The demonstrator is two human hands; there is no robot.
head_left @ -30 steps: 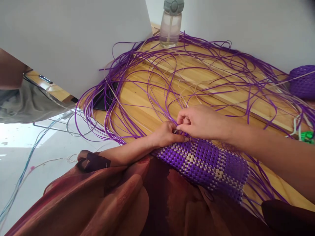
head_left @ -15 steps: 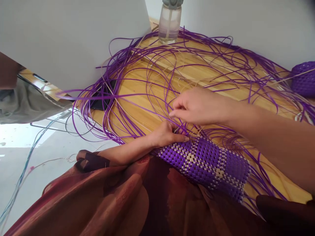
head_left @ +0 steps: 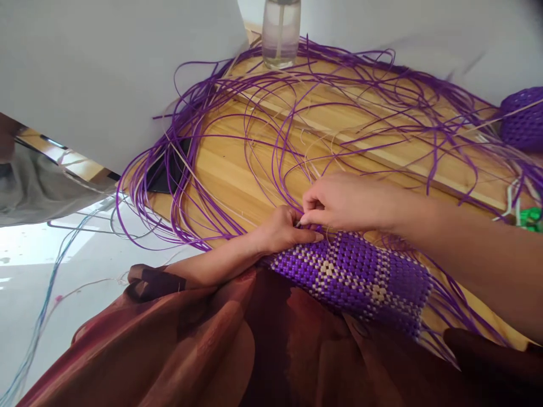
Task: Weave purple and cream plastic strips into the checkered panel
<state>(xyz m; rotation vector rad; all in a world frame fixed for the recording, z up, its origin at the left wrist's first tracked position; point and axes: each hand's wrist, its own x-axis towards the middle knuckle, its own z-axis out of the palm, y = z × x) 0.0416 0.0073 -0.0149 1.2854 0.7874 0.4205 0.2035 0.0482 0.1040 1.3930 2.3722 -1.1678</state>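
A woven piece in purple with cream checks and small flower shapes lies across my lap, against the table's near edge. My left hand is closed on its upper left edge, thumb on top and fingers behind. Right beside that thumb, my right hand pinches a thin strand at the edge of the weave; most of the strand is hidden by the fingers. Long loose purple and cream strands fan out from the piece over the table. More strand ends stick out from its right side.
A clear bottle of liquid stands at the back of the wooden table. A dark flat object lies under strands at left. A purple woven object and something green are at right. Blue strands hang at far left.
My right hand has come down to my left fingertips. The purple strands that stretched leftward through the air have dropped away. My left hand keeps its hold; the view has shifted slightly.
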